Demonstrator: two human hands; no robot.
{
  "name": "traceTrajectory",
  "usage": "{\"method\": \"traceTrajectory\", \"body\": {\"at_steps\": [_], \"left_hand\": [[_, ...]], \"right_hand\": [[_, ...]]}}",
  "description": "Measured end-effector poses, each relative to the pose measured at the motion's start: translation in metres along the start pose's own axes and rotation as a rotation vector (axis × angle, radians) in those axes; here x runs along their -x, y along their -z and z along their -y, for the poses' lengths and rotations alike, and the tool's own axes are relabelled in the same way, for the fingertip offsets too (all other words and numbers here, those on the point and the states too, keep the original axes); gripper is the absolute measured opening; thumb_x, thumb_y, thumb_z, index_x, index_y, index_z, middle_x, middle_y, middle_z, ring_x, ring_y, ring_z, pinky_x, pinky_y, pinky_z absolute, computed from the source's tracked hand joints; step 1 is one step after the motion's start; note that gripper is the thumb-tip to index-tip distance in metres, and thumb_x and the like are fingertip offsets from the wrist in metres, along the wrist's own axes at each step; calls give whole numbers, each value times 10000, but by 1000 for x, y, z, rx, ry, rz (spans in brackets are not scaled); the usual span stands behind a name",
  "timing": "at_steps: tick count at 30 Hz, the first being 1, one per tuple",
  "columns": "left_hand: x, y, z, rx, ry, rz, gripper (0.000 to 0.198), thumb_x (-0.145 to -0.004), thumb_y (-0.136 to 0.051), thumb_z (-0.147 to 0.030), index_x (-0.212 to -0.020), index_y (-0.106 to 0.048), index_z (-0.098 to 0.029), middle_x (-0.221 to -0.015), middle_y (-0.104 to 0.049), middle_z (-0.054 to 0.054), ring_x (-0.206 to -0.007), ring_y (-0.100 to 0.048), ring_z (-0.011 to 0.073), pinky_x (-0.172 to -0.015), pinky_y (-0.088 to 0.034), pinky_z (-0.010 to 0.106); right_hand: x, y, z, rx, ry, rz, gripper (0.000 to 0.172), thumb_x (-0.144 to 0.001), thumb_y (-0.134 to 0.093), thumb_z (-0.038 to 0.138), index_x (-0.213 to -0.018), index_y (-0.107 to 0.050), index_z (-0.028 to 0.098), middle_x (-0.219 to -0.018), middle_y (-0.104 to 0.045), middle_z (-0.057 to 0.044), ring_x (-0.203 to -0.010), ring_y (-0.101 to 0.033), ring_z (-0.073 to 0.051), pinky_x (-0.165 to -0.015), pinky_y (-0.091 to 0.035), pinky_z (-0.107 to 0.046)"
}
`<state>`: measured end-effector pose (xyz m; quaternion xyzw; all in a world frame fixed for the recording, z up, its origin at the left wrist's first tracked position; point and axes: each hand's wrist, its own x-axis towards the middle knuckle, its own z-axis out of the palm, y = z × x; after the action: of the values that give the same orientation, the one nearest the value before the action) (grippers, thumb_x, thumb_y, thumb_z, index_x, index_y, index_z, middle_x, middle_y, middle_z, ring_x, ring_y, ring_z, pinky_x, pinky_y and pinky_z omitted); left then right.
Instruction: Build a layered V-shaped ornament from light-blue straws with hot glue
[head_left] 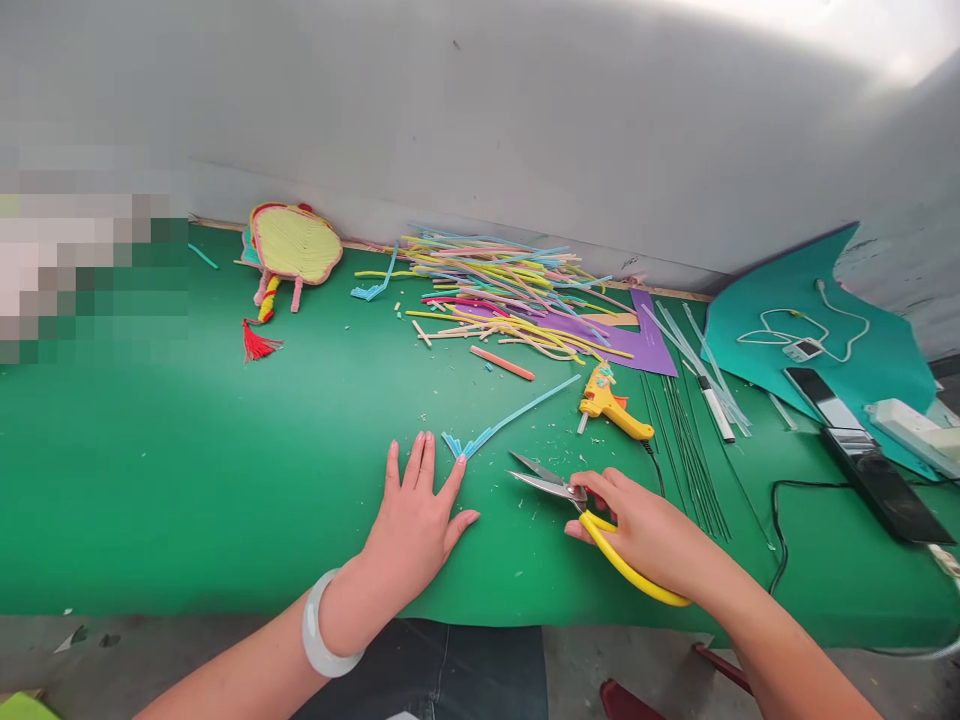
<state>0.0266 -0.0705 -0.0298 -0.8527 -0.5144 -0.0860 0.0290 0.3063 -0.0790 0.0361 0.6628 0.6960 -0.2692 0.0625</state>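
My left hand (420, 510) lies flat with its fingers spread on the green table. Its index fingertip touches a light blue pipe cleaner piece (517, 412), whose left end has several short lengths side by side and whose long stem runs up to the right. In my right hand (637, 525) are scissors with yellow handles (630, 570). Their blades (544, 477) are parted and point left, apart from the blue piece. Just beyond them a yellow glue gun (609, 405) rests on its side. A similar blue piece (371, 290) lies farther back.
Several coloured pipe cleaners (495, 265) are heaped over purple sheet (652, 340) at the back. A fan-shaped craft (296, 245) with a red tassel sits back left. Green wires (690, 460), a black phone-like device (862, 450), a power strip (911, 430) and cords occupy the right.
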Motion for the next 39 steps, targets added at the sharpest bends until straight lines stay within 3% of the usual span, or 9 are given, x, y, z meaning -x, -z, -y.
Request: {"method": "traceTrajectory", "body": {"at_steps": [5,13,21,26,33,39], "left_hand": [[-1,0,0,2,4,15,566,-919,-522,-532,-1388,-547,-216,-1473,-458,241,-1413,-354,414,-1127,-260,648],[-1,0,2,18,-2,19,579,-906,-530,-551,-1377,-553,-217,-1484,-448,233,-1419,-342,416,-1119,-284,645],[0,-2,3,34,-1,12,572,-919,-526,-528,-1392,-533,-206,-1503,-416,241,-1426,-329,416,-1135,-244,642],[0,-2,3,21,-7,-4,582,-912,-521,-550,-1381,-545,-207,-1476,-453,246,-1415,-347,420,-1123,-269,645],[0,-2,3,25,-15,-3,574,-923,-500,-547,-1381,-548,-205,-1472,-444,269,-1414,-345,425,-1118,-272,646],[1,-3,3,38,-4,-1,560,-918,-525,-528,-1382,-544,-216,-1500,-428,228,-1422,-341,411,-1134,-252,632]], "right_hand": [[-20,9,8,28,50,23,343,-865,-547,576,-1058,-602,298,-888,-593,-13,-771,-595,-197,-627,-406,-276],[-40,18,18,-22,101,106,455,-838,-561,616,-1129,-628,273,-862,-628,-28,-751,-583,-204,-644,-410,-295],[-48,26,21,-105,111,178,465,-815,-590,612,-1112,-634,257,-986,-682,-48,-861,-609,-229,-730,-447,-308],[-52,38,27,-140,105,268,442,-813,-580,620,-1050,-642,252,-922,-702,-32,-810,-622,-214,-683,-451,-278],[-53,43,33,-129,92,287,486,-814,-567,651,-1082,-662,256,-932,-724,-42,-786,-631,-219,-664,-450,-281],[-51,39,36,-120,104,287,500,-827,-534,676,-1075,-675,265,-892,-723,-38,-741,-625,-212,-629,-434,-277]]}}
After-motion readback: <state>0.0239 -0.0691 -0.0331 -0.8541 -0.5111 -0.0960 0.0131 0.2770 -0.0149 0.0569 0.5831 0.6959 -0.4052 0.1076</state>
